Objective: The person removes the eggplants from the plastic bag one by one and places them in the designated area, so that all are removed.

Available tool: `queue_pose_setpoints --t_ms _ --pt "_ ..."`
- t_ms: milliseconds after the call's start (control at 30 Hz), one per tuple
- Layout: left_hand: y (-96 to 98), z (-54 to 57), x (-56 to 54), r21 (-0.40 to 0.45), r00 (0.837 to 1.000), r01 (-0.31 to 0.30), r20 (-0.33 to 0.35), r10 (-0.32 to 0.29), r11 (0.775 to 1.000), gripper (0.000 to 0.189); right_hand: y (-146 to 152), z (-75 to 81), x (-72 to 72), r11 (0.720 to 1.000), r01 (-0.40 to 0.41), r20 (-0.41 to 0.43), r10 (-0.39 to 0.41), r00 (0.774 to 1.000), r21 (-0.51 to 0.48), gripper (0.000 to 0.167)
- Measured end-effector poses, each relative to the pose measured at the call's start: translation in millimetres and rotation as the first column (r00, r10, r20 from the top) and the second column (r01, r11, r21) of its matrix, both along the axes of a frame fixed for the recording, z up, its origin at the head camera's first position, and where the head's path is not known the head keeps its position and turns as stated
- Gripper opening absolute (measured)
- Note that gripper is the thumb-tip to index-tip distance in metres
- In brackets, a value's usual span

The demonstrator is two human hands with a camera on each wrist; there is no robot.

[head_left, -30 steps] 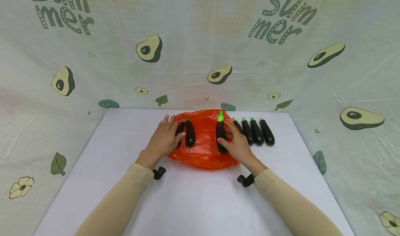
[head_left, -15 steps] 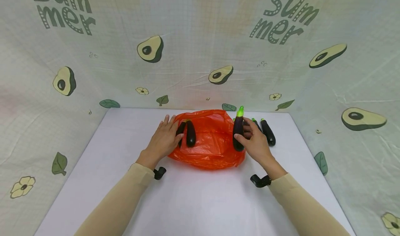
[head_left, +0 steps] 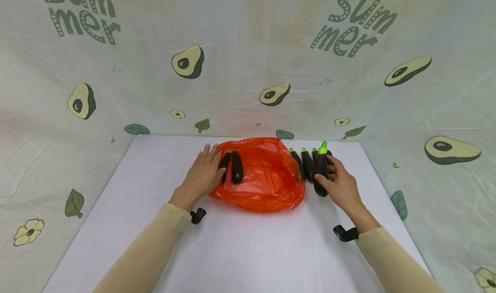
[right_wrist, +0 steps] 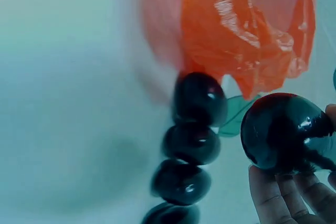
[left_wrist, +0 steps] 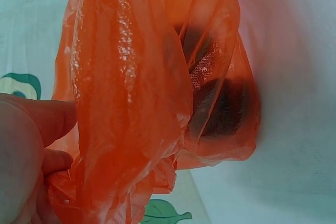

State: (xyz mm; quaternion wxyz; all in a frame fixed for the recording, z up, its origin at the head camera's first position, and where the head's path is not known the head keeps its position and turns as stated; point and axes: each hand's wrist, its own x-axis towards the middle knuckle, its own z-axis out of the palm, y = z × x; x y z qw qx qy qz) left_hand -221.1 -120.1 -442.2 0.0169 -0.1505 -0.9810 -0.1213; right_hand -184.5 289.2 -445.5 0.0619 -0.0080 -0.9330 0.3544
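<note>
A red plastic bag (head_left: 267,176) lies on the table with its mouth spread wide. Inside its left part are two dark eggplants, one fully visible (head_left: 237,167) and the other partly behind my left thumb. My left hand (head_left: 198,176) holds the bag's left rim between thumb and fingers. To the right of the bag, my right hand (head_left: 342,187) grips an eggplant (head_left: 320,172) with a bright green stem. The held eggplant (right_wrist: 286,132) is raised above the table, in front of a row of eggplants (head_left: 308,166) that it partly hides.
The row of several eggplants (right_wrist: 191,142) stands side by side close to the bag's right edge. A white table (head_left: 248,250) carries everything. Behind it hangs a pale cloth (head_left: 228,64) printed with avocados and leaves.
My right hand has carried the gripped eggplant rightward, from over the bag to over the row beside it. The bag's right side has spread outward. My left hand has stayed in place.
</note>
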Motion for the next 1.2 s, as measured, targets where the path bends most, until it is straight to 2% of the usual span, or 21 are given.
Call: queue_pose_setpoints --t_ms 233,367,633,1200 --pt "0.3 -2.6 -0.4 0.003 1.0 -0.001 -0.003 0.001 1.0 0.071 10 -15.2 9.8 1.0 -0.021 0.071 0.02 0.997 0.014 0.076" --pt "0.5 -3.1 -0.2 0.004 1.0 -0.005 -0.004 0.005 1.0 0.071 11 -23.4 15.8 0.999 -0.038 0.082 0.036 0.996 0.021 0.075" --pt "1.7 -1.4 2.5 0.01 1.0 -0.015 0.012 0.015 1.0 0.072 9 -32.0 23.7 0.998 -0.056 0.124 0.053 0.991 0.018 0.077" --pt "1.6 -5.0 3.2 0.02 1.0 -0.011 0.007 0.011 1.0 0.072 3 -42.8 27.6 0.987 -0.114 0.32 0.073 0.945 0.111 0.073"
